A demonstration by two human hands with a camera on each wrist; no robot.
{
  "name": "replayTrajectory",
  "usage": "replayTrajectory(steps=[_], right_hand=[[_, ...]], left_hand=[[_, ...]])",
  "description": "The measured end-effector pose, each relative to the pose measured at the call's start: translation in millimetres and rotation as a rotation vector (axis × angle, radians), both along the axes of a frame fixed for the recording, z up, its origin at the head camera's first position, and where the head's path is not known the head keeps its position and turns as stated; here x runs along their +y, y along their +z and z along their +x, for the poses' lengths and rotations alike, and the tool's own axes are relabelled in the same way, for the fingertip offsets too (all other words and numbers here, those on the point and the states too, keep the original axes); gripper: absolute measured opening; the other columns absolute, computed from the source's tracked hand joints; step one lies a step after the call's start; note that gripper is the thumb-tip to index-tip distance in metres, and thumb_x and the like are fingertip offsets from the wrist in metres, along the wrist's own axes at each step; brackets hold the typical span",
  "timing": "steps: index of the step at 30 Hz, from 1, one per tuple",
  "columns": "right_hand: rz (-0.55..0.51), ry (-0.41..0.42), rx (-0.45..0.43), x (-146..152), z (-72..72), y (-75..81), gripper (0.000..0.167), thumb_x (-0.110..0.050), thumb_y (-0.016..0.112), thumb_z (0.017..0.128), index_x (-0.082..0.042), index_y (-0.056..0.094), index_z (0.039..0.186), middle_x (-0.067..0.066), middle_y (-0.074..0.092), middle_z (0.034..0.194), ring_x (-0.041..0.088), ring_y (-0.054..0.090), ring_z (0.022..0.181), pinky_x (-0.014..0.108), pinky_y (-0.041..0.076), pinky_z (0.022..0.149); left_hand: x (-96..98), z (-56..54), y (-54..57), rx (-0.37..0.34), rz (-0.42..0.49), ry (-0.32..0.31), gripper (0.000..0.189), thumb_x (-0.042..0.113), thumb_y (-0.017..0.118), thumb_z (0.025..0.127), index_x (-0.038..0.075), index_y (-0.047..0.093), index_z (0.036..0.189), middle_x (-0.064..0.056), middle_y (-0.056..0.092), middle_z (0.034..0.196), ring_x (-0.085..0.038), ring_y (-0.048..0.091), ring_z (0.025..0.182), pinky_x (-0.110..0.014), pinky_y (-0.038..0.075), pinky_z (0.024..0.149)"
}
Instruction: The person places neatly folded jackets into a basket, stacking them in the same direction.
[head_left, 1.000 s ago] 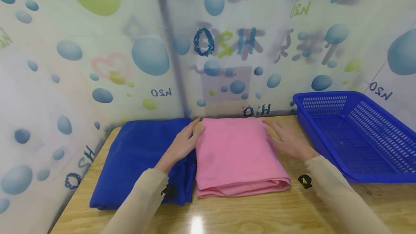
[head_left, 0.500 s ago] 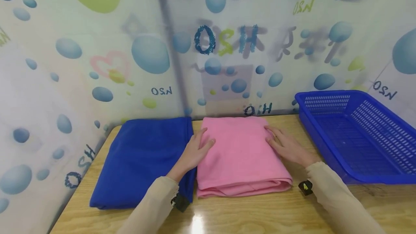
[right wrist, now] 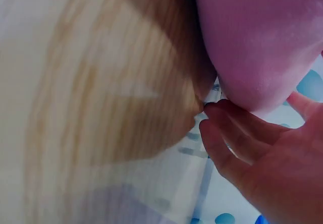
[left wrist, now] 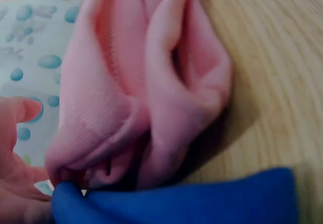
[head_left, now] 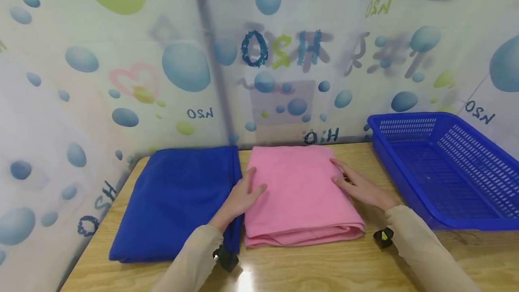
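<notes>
A folded pink cloth [head_left: 296, 188] lies flat on the table, its rolled layers showing along the near edge. At its left side is my left hand [head_left: 240, 196], fingers spread, the thumb over the pink surface. My right hand [head_left: 362, 187] rests along the opposite side with loosely bent fingers touching the edge. In the right wrist view, those fingers [right wrist: 242, 133] lie against the cloth's lower edge. Close on the left is a folded blue cloth [head_left: 174, 202], partly beneath my left forearm. The left wrist view shows the pink cloth's open side folds [left wrist: 146, 93].
An empty blue plastic basket [head_left: 405, 188] with perforated walls stands on the right of the wooden table [head_left: 308, 269]. Behind the table hangs a patterned white curtain [head_left: 357, 66] with blue and green drops.
My left hand has come nearer along the pink cloth's left side, its thumb now over the surface. My right hand has shifted slightly nearer along the right edge. The cloths lie nearly unchanged.
</notes>
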State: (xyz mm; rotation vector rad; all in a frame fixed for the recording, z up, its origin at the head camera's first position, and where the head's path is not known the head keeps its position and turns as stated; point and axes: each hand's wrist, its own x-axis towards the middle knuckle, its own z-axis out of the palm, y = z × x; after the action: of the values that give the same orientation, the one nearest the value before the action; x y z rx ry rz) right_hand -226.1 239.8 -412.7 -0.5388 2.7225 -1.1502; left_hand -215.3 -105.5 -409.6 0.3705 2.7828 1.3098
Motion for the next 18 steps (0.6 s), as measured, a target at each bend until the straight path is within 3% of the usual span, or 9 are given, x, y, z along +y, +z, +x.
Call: replayTrajectory(steps=[4, 8, 13, 18], right_hand=[[-0.048, 0.016, 0.011, 0.4, -0.6, -2.6, 0.065, -0.037, 0.046, 0.102, -0.012, 0.018, 0.155, 0.032, 0.039, 0.140, 0.045, 0.046, 0.121, 0.060, 0.038, 0.094], [-0.085, 0.027, 0.025, -0.4, -0.2, -4.1, 0.065, -0.034, 0.050, 0.101, -0.013, 0.020, 0.154, 0.030, 0.039, 0.138, 0.040, 0.052, 0.113, 0.053, 0.043, 0.089], [-0.118, 0.043, 0.033, 0.0, 0.8, -5.4, 0.064, -0.029, 0.053, 0.101, -0.013, 0.021, 0.154, 0.028, 0.034, 0.143, 0.040, 0.053, 0.109, 0.047, 0.047, 0.084], [-0.186, 0.053, 0.026, 0.0, -0.2, -5.4, 0.064, -0.025, 0.055, 0.100, -0.013, 0.023, 0.153, 0.027, 0.029, 0.146, 0.044, 0.051, 0.112, 0.045, 0.048, 0.083]], left_hand=[[-3.3, -5.0, -0.5, -0.104, 0.063, -0.004, 0.071, 0.028, 0.058, 0.095, 0.001, 0.024, 0.151, -0.025, 0.029, 0.151, -0.040, 0.031, 0.136, -0.052, 0.027, 0.108], [-6.2, -7.5, 1.3, -0.173, 0.148, 0.016, 0.069, 0.023, 0.062, 0.092, 0.007, 0.028, 0.150, -0.023, 0.030, 0.151, -0.040, 0.034, 0.134, -0.052, 0.028, 0.106], [-9.1, -9.1, -0.7, -0.186, 0.304, 0.020, 0.066, 0.008, 0.064, 0.087, 0.004, 0.034, 0.146, -0.026, 0.033, 0.147, -0.038, 0.036, 0.132, -0.052, 0.028, 0.106], [-10.7, -12.8, -3.5, -0.193, 0.459, -0.015, 0.070, -0.004, 0.062, 0.082, 0.003, 0.034, 0.145, -0.025, 0.031, 0.146, -0.038, 0.035, 0.129, -0.052, 0.028, 0.105]])
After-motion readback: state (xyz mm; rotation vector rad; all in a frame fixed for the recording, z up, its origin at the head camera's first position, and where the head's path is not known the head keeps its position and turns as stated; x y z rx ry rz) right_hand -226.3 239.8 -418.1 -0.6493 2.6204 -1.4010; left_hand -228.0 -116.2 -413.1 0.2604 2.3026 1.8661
